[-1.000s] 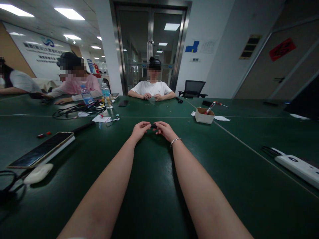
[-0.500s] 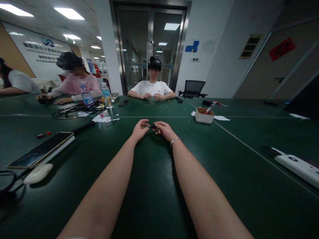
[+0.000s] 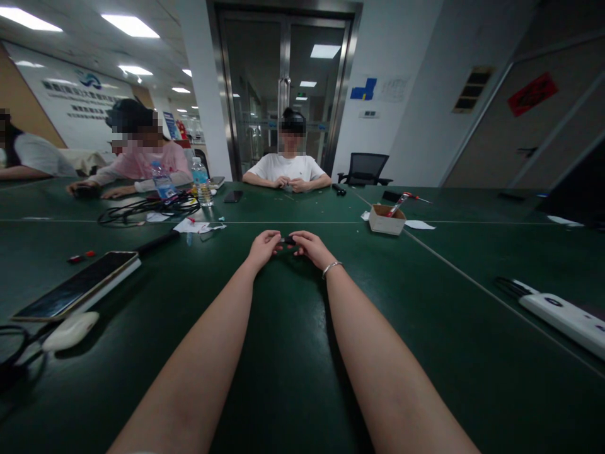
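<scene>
Both hands meet over the green table [image 3: 293, 328], in the middle of the view. A small dark object [image 3: 288, 240] with a lighter metallic end is between them. My right hand [image 3: 309, 246] pinches its dark part between thumb and fingers. On the other side, the fingers of my left hand [image 3: 265, 247] are pressed together at its lighter end. The object is too small to identify. A silver bracelet [image 3: 332, 269] circles my right wrist.
To the left lie a phone on a white block [image 3: 78, 287], a white rounded case [image 3: 72, 331], cables and two bottles [image 3: 202, 183]. A small box [image 3: 387, 221] stands right of centre, a power strip [image 3: 564, 318] far right. People sit across the table.
The fingers of my left hand have closed in at the object's lighter end. My right hand has hardly moved and keeps its pinch.
</scene>
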Action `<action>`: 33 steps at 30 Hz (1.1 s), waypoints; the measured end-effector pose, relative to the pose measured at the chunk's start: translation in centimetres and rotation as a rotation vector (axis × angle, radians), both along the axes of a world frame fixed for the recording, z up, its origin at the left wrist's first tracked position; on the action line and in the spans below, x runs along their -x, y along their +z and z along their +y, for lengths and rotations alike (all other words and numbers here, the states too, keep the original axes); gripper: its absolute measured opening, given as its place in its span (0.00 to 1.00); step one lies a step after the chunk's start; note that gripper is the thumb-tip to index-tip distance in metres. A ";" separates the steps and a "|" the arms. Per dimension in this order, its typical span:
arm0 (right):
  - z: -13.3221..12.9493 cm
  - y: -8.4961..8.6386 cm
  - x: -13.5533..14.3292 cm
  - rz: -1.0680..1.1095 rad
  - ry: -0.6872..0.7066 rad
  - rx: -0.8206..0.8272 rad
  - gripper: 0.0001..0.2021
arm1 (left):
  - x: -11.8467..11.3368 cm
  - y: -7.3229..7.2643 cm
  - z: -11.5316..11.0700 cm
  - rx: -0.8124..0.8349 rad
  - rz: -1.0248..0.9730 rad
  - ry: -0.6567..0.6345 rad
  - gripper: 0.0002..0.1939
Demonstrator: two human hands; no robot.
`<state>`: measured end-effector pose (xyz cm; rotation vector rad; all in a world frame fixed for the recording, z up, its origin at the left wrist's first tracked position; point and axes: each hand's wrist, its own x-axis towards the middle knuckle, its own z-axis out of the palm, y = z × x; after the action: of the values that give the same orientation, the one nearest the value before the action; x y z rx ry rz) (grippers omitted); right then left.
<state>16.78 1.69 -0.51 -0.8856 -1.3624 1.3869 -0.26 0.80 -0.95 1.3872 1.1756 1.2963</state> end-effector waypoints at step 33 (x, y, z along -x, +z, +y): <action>-0.1 0.1 0.0 0.019 -0.017 -0.008 0.07 | -0.3 -0.2 0.2 -0.038 0.055 -0.011 0.16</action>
<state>16.75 1.54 -0.42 -0.8746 -1.3418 1.3724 0.08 1.01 -1.14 1.4628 1.1840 1.2858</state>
